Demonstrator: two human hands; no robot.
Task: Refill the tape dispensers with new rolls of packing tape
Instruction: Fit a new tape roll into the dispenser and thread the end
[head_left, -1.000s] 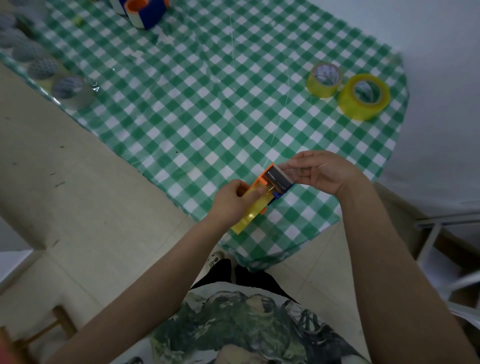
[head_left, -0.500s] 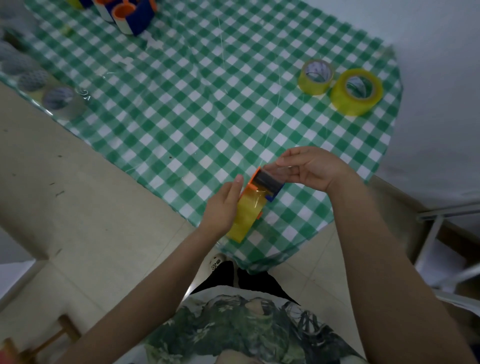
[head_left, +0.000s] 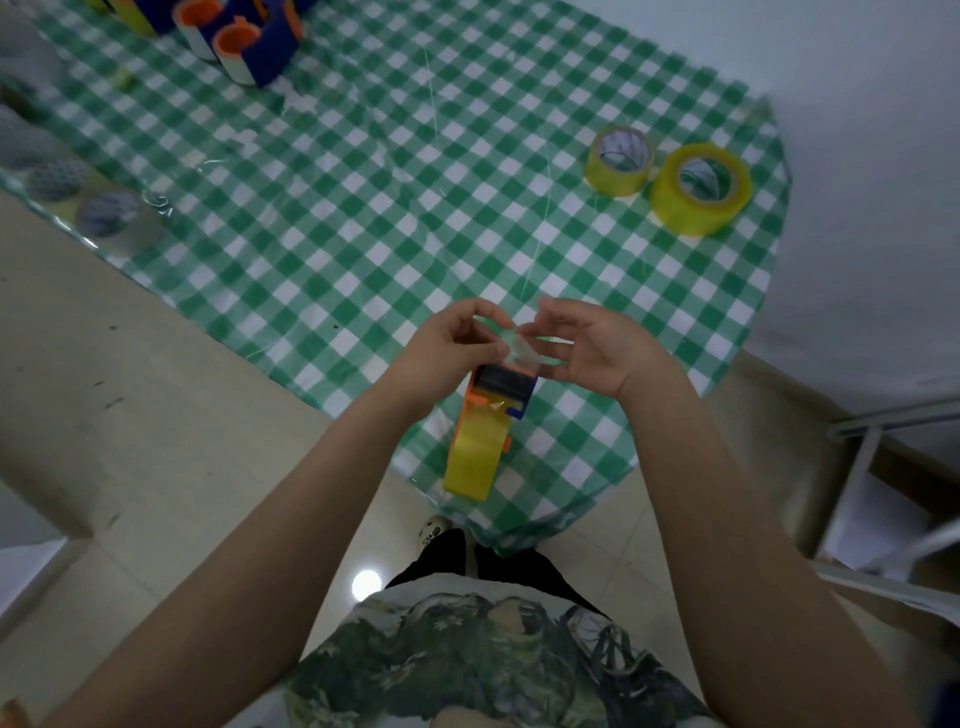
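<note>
An orange and blue tape dispenser (head_left: 485, 415) loaded with a yellow roll lies at the near edge of the green checked table (head_left: 363, 218). Just above its black roller, my left hand (head_left: 447, 348) and my right hand (head_left: 597, 345) both pinch a clear strip of tape (head_left: 517, 345) drawn from it. Two yellow tape rolls, a small one (head_left: 618, 161) and a larger one (head_left: 701, 188), stand at the far right of the table.
More orange and blue dispensers (head_left: 244, 44) stand at the far left. Several clear tape rolls (head_left: 111, 218) line the table's left edge. A white metal frame (head_left: 883, 467) stands on the tiled floor to the right.
The dispenser has gone from being held in the air to lying on the table. Both hands have moved up to its front and now pinch the tape end.
</note>
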